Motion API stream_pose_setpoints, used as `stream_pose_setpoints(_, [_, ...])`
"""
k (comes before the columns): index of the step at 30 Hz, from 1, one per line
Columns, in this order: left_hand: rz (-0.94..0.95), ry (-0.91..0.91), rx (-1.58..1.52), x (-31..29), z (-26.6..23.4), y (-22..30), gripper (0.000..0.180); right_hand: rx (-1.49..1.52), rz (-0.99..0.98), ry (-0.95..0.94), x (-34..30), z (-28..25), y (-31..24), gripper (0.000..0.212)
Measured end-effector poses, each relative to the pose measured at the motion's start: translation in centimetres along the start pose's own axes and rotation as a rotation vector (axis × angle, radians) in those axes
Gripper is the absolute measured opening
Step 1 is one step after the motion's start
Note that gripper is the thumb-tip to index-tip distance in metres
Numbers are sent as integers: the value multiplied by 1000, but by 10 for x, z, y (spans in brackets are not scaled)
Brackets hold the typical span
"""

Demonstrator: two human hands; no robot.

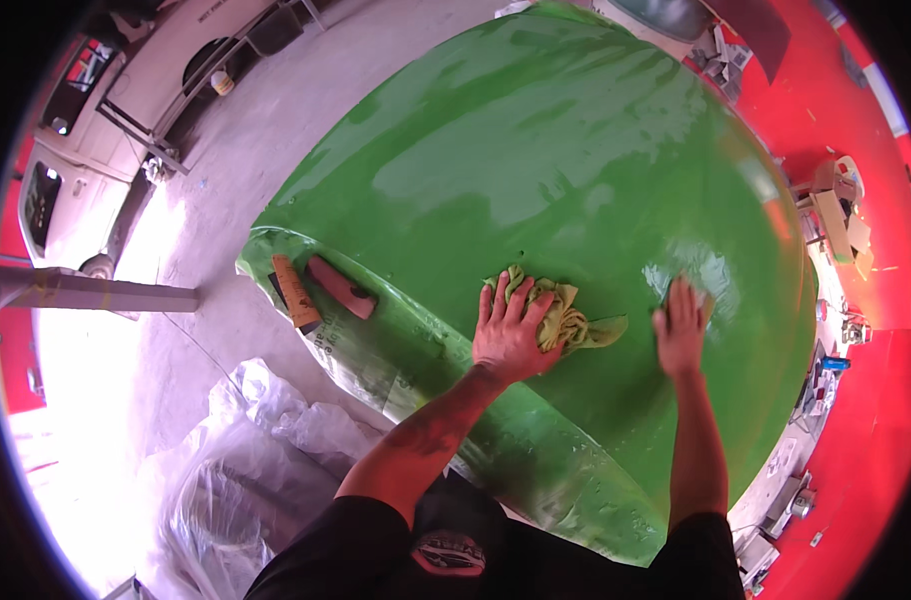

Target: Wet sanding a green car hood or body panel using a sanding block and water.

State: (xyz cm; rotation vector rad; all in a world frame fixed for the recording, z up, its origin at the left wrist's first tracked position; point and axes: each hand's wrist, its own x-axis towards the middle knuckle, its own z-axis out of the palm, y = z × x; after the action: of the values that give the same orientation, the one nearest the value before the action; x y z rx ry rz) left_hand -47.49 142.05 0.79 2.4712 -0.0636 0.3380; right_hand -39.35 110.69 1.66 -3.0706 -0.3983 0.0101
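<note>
A large, glossy green car body panel (pixel 535 150) curves out in front of me, its near edge covered with clear plastic sheeting (pixel 545 470). My left hand (pixel 510 330) presses on the panel with a bunched yellow-green cloth (pixel 567 318) gripped under its fingers. To its right, my right hand (pixel 681 325) lies flat against the green surface, fingers together and pointing away. A thin brownish piece (pixel 708 308) shows beside those fingers, mostly hidden by the hand. Just beyond the fingertips the surface looks wet and shiny.
An orange-brown sanding block (pixel 295 293) and a dull red block (pixel 340 287) rest on the panel's left edge. Plastic-wrapped items (pixel 245 480) stand at the lower left. A pale vehicle (pixel 90 180) is at the far left. Cardboard boxes (pixel 840 215) sit along the red wall.
</note>
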Motion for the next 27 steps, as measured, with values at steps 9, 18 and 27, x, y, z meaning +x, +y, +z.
stream_pose_setpoints(9, [-3, -7, 43, -12, -2, -20, 65, 12, -118, -316, -100, 1, -130, 79])
stream_pose_setpoints(18, [7, -18, -1, -5, -3, -9, 64, 46, -76, -53, 2, 0, -38, 65])
stream_pose_setpoints(27, [-20, -12, 10, -10, -3, -18, 66, -31, -76, -200, -80, 9, -124, 78])
